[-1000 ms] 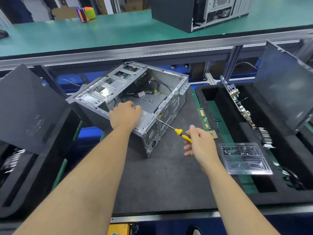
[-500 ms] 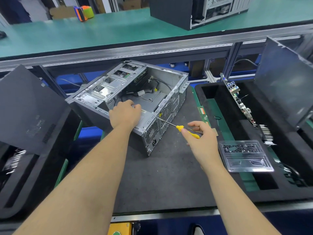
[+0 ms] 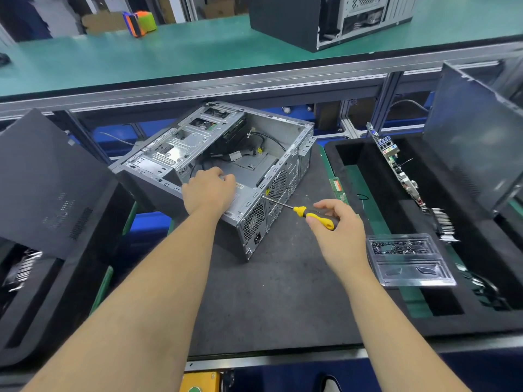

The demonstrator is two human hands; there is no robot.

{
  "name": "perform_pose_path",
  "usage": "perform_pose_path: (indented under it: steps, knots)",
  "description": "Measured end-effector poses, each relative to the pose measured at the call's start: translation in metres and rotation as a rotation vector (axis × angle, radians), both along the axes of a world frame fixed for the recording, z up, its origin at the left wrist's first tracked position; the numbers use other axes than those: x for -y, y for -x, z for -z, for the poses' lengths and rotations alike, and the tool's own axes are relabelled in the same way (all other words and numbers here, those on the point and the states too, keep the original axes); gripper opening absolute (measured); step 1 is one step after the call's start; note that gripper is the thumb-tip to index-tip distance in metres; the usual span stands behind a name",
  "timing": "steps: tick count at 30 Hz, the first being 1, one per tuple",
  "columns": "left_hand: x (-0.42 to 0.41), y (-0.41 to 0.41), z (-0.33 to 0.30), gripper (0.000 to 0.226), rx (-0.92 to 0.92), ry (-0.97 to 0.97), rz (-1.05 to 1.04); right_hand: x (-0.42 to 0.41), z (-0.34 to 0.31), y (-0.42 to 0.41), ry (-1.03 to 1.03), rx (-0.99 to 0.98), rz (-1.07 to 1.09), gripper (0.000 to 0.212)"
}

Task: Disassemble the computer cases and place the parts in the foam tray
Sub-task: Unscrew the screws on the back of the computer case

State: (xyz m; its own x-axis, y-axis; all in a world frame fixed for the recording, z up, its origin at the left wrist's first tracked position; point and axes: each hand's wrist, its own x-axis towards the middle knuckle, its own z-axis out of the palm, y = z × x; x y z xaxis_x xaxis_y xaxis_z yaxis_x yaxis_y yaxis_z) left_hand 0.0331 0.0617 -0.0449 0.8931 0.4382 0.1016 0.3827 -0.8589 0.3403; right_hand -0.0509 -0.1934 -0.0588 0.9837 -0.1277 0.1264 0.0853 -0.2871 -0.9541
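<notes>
Clear plastic tray (image 3: 409,260) beside right hand (image 3: 341,236)

**Grey metal, black foam, green shelf**

The computer case (image 3: 226,165) is bare silver-grey steel with perforated vent grids on its end. The screwdriver (image 3: 312,217) has a yellow-and-black handle and a silver shaft. The mat (image 3: 268,292) is dark grey, speckled with pale bits. The foam tray (image 3: 481,315) is black. The upper shelf (image 3: 169,52) is green. The parts box (image 3: 407,260) is clear plastic.
</notes>
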Motion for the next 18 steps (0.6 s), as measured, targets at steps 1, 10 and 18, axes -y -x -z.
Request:
perform_pose_path:
  steps: [1, 10, 18]
  knots:
    - [0.0, 0.0, 0.0, 0.042, 0.001, -0.002, 0.001, -0.002, 0.0, 0.0, -0.019, -0.005, -0.003, 0.022]
    - [0.001, 0.002, -0.003, 0.041, -0.004, 0.015, 0.0, -0.003, 0.002, 0.0, 0.048, -0.157, 0.023, 0.032]
    - [0.004, 0.003, -0.005, 0.043, -0.002, -0.026, -0.011, -0.004, -0.009, 0.003, 0.008, 0.034, 0.009, 0.02]
